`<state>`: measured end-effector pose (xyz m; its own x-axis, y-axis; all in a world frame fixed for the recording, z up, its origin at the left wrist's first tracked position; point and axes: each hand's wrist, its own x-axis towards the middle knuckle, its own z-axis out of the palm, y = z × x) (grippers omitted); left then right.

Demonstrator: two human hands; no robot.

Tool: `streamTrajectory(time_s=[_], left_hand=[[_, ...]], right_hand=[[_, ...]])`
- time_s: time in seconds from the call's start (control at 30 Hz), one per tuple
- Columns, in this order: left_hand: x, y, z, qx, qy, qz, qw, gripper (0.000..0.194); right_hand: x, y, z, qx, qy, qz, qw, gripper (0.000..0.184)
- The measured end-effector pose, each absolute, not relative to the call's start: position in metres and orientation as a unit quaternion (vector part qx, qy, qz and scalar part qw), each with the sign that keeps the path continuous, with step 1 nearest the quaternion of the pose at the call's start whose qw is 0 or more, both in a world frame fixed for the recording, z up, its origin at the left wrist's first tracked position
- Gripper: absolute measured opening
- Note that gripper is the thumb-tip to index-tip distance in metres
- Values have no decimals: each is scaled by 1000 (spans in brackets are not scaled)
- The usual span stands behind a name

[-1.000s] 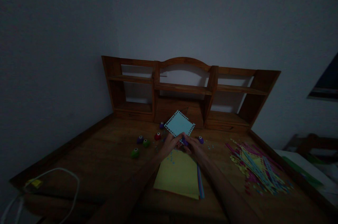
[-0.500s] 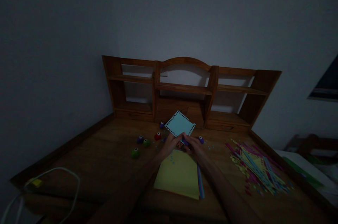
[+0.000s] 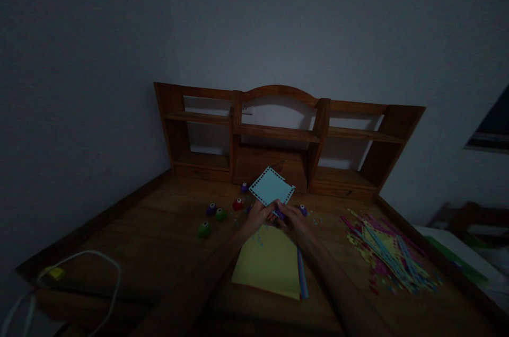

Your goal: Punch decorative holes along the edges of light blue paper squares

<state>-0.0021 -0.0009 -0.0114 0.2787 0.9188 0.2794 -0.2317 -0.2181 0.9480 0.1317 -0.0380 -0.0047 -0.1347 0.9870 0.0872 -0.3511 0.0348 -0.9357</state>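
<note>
Card (image 3: 272,186), pale blue and notched with little holes along its edges, is up in front of me, above the desk (image 3: 159,231), one corner pointing away toward the shelf (image 3: 274,133). My left hand (image 3: 258,215) pinches it near the corner closest to me, thumb on top. My right hand (image 3: 290,212) is just beside, fingers wrapped around a purple punch (image 3: 279,213) that sits at the card's near edge; in this dim light I cannot tell whether the punch is pressed down.

Below my wrists lies yellow paper (image 3: 268,268), with the edges of other coloured sheets (image 3: 303,276) peeking out on its right side. Blue bits (image 3: 260,240) are sprinkled on its far end, and more lie on the desk around my hands.

Off to my left I have two green punches (image 3: 204,229), a purple one just beside the farther green, and a red punch (image 3: 237,204); another purple one stands farther back, near the shelf. One more purple punch is just right of my right hand. Well apart on the right lies a heap of strips (image 3: 392,252), pink, yellow and blue. A white cord (image 3: 113,268) loops at the near left, by a yellow thing (image 3: 56,274) too dark to make out
</note>
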Motion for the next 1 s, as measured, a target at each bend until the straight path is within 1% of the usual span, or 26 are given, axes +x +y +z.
streamTrajectory(time_s=[0.2, 0.53, 0.67, 0.83, 1.0], left_hand=[[-1, -2, -9, 586, 287, 516, 555, 39], [-1, -1, -13, 613, 279, 517, 528, 34], [2, -3, -11, 599, 276, 526, 537, 38], [1, -5, -9, 591, 292, 509, 553, 41], [-2, -2, -8, 586, 313, 533, 524, 41]], right_hand=[[131, -39, 0, -359, -462, 601, 545, 40], [133, -41, -2, -359, -488, 568, 557, 33], [134, -44, 1, -380, -471, 559, 566, 32], [133, -43, 3, -387, -490, 546, 558, 38], [133, -34, -4, -389, -476, 552, 563, 39]])
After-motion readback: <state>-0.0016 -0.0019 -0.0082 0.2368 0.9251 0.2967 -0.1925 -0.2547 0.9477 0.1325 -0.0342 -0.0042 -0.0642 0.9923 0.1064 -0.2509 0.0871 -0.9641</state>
